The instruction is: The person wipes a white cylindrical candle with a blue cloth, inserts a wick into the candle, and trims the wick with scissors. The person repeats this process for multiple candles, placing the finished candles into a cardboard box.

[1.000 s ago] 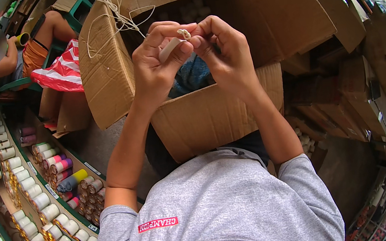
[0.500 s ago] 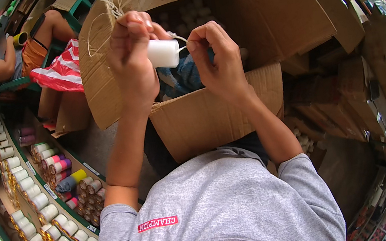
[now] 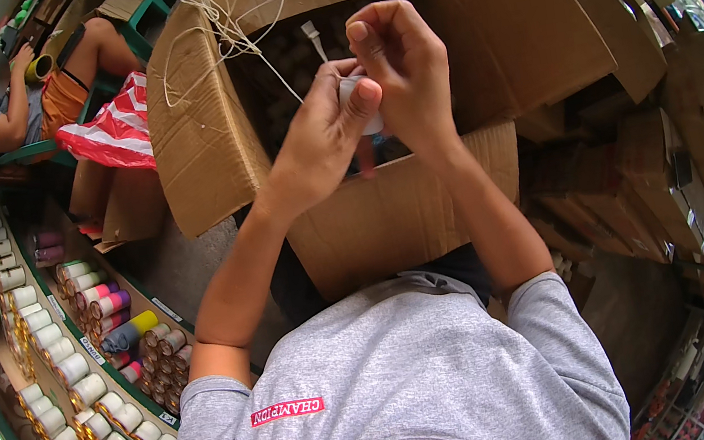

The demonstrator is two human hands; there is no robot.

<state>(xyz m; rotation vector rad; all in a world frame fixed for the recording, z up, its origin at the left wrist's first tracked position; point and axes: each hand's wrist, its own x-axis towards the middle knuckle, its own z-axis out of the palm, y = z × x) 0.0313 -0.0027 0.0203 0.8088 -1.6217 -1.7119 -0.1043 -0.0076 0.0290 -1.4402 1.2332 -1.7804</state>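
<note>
My left hand [image 3: 318,143] is closed round a small white candle [image 3: 348,90], which is mostly hidden by its fingers and thumb. Against it on the right, my right hand [image 3: 412,74] is raised, its fingertips pressed together in a pinch. Whatever thin thing it may hold there is too small to make out. Just above the hands a white strand with a small pale end piece [image 3: 311,33] sticks up. Both hands are over an open cardboard box [image 3: 405,212]. A tangle of white string [image 3: 225,11] hangs at the box's left flap, one length running toward my left hand.
Left of me, a curved rack [image 3: 74,371] holds many white and coloured candles. A person [image 3: 9,116] sits at the upper left beside a red-and-white striped plastic bag [image 3: 115,128]. Stacked cardboard boxes [image 3: 637,177] stand on the right.
My left hand has moved right and down with the candle, turning it, so the hands now meet. My right hand has risen slightly. More of the string tangle shows.
</note>
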